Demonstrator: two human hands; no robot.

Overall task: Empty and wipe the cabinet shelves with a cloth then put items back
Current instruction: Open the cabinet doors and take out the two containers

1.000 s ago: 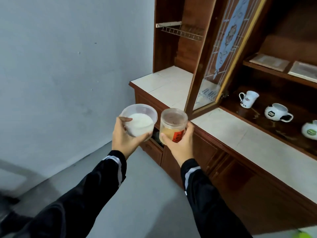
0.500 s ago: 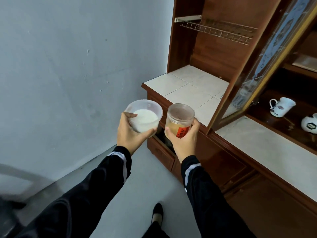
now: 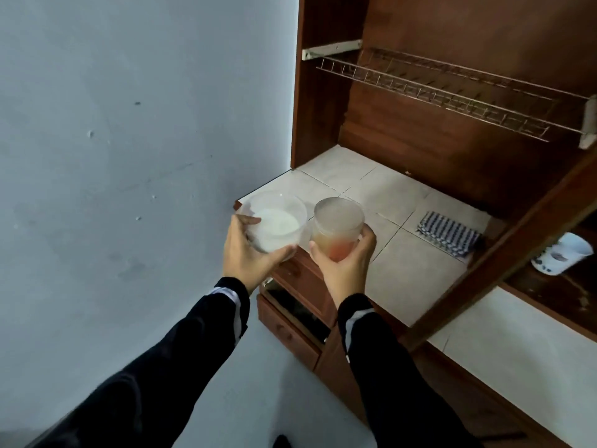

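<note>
My left hand (image 3: pixel 248 250) grips a clear plastic tub (image 3: pixel 274 221) with white contents. My right hand (image 3: pixel 345 266) grips a clear jar (image 3: pixel 337 226) with brownish contents and an orange-red label. Both containers hang in the air just above the front left corner of the tiled cabinet shelf (image 3: pixel 381 192). A folded checked cloth (image 3: pixel 447 232) lies on the tiles to the right of the jar. Above the shelf, a bare wire rack (image 3: pixel 452 95) crosses the wooden cabinet.
The open cabinet door (image 3: pixel 517 240) slants across the right side, close to the cloth. Behind it a white cup (image 3: pixel 562 257) stands on a dark shelf. A drawer (image 3: pixel 294 315) below the counter is pulled partly out. A grey wall (image 3: pixel 129 156) borders the left.
Both hands have carried the tub and jar forward and up, over the shelf's front corner. The view has swung left, and the checked cloth has come into sight.
</note>
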